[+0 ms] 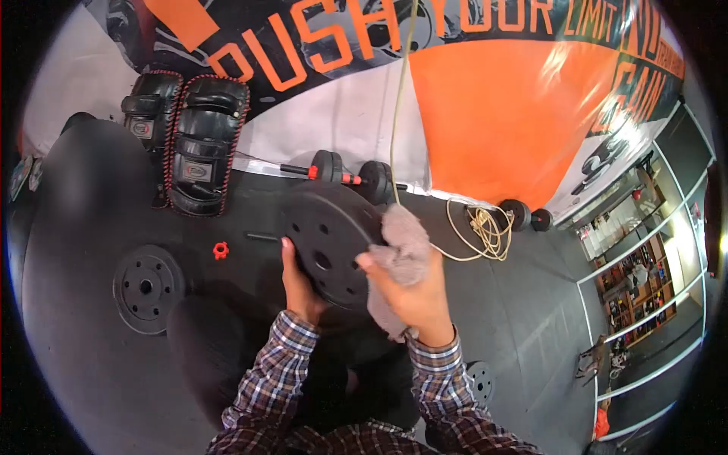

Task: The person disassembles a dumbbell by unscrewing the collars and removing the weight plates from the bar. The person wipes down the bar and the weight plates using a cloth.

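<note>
A black weight plate (349,280), round with a centre hole and smaller holes around it, is held up tilted in front of me. My left hand (301,284) grips its lower left edge, thumb on the near face and the other fingers hidden behind. At the plate's right rim is my right hand (421,292), closed around a greyish-pink cloth (402,246) that rests against the rim. Beyond the plate, a dark bar (262,237) lies on the floor, partly hidden, near a red collar nut (221,250).
Another weight plate (129,292) lies at left, and a smaller plate (481,383) by my right sleeve. Black strike pads (201,144) lean on the wall near dumbbells (330,168). A coiled cord (489,227) lies ahead right. White-framed glass panels (644,273) stand at right.
</note>
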Motion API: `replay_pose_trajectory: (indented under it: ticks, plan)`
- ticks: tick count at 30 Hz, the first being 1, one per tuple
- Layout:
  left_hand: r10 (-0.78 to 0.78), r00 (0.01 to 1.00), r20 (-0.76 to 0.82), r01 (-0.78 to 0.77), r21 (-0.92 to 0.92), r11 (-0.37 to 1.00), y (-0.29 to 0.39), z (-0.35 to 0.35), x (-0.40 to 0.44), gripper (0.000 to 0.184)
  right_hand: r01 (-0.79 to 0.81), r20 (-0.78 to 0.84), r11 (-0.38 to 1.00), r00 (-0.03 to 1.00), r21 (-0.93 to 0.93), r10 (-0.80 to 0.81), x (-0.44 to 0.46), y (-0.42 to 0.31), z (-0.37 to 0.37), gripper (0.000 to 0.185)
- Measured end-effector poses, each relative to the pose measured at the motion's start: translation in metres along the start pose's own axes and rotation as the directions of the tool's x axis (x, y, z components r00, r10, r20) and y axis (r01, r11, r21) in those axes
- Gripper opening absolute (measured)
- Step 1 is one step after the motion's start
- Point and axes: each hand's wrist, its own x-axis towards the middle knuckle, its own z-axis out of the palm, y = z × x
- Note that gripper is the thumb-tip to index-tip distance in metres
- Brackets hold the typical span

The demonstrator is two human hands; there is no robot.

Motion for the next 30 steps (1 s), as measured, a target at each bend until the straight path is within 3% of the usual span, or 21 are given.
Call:
replay_pose_trajectory:
  ticks: [2, 5, 10, 11, 13, 14, 15, 16, 17, 18, 19, 22, 23, 26, 27, 28, 30]
  plan:
    - [-0.028, 0.996, 0.083, 0.032, -0.049, 0.998, 0.001, 0.015, -0.006, 0.072, 0.033, -0.025, 0.997, 0.999, -0.068, -0.035, 0.003, -0.015, 0.006, 0.058]
    - [-0.03, 0.998, 0.057, 0.035, -0.075, 0.997, 0.001, 0.023, -0.012, 0.078, 0.246, -0.162, 0.893, 0.932, -0.377, -0.325, -0.029, 0.014, 0.026, 0.053]
    - [0.017, 0.999, -0.044, -0.014, 0.061, 0.998, 0.003, 0.036, -0.028, 0.084, 0.094, -0.349, 0.868, 0.891, -0.488, -0.292, -0.086, 0.065, 0.074, 0.042]
    - [0.045, 0.998, -0.054, -0.043, 0.044, 0.998, -0.001, 0.039, -0.026, 0.082, 0.054, -0.375, 0.902, 0.897, -0.428, -0.232, -0.088, 0.07, 0.067, 0.043]
    - [0.121, 0.992, 0.042, -0.127, 0.218, 0.968, 0.008, 0.027, -0.013, 0.077, 0.17, -0.345, 0.865, 0.867, -0.472, -0.359, -0.071, 0.078, 0.035, 0.057]
    - [0.163, 0.983, 0.089, -0.182, 0.294, 0.938, 0.018, 0.02, -0.007, 0.075, 0.025, -0.364, 0.999, 0.931, -0.048, -0.041, -0.067, 0.073, 0.021, 0.066]
    - [0.215, 0.953, 0.212, -0.273, 0.297, 0.915, 0.035, 0.019, -0.001, 0.07, -0.14, -0.344, 0.914, 0.896, 0.38, 0.281, -0.064, 0.068, 0.007, 0.076]
    - [0.285, 0.888, 0.36, -0.395, 0.281, 0.875, 0.05, 0.029, 0.002, 0.067, -0.135, -0.282, 0.886, 0.918, 0.444, 0.281, -0.049, 0.056, -0.001, 0.078]
    - [0.269, 0.91, 0.317, -0.37, 0.324, 0.87, 0.047, 0.023, -0.001, 0.064, -0.137, -0.218, 0.853, 0.935, 0.504, 0.279, -0.034, 0.044, -0.009, 0.079]
    - [0.25, 0.928, 0.276, -0.342, 0.366, 0.866, 0.041, 0.014, -0.003, 0.061, -0.168, -0.129, 0.857, 0.957, 0.487, 0.261, -0.018, 0.013, -0.011, 0.077]
    - [0.272, 0.957, 0.099, -0.289, 0.371, 0.882, 0.027, 0.011, -0.004, 0.063, -0.146, -0.097, 0.886, 0.973, 0.441, 0.209, -0.014, 0.006, -0.011, 0.075]
    - [0.018, 0.999, -0.03, -0.018, 0.022, 1.0, 0.01, 0.013, -0.007, 0.071, 0.048, -0.099, 0.97, 0.995, 0.238, -0.025, -0.008, 0.004, 0.0, 0.067]
    - [-0.034, 0.999, 0.039, 0.033, 0.011, 0.999, 0.01, 0.012, -0.006, 0.074, 0.238, -0.066, 0.965, 0.97, 0.111, -0.232, -0.004, 0.003, 0.002, 0.061]
    - [-0.014, 0.994, 0.11, 0.029, -0.128, 0.991, 0.009, 0.021, -0.008, 0.072, 0.344, 0.009, 0.901, 0.935, -0.264, -0.355, -0.016, -0.011, 0.013, 0.061]
    - [-0.009, 0.998, 0.061, 0.018, -0.144, 0.989, 0.009, 0.019, -0.005, 0.071, 0.156, -0.042, 0.942, 0.983, -0.298, -0.176, -0.029, -0.02, 0.022, 0.064]
    - [-0.031, 0.996, 0.089, 0.047, -0.179, 0.983, 0.012, 0.02, -0.005, 0.069, 0.225, -0.09, 0.906, 0.957, -0.36, -0.274, -0.047, 0.0, 0.037, 0.068]
    - [-0.068, 0.989, 0.131, 0.099, -0.246, 0.964, 0.024, 0.024, -0.012, 0.066, 0.063, 0.038, 0.979, 0.998, -0.192, -0.056, -0.079, 0.03, 0.045, 0.053]
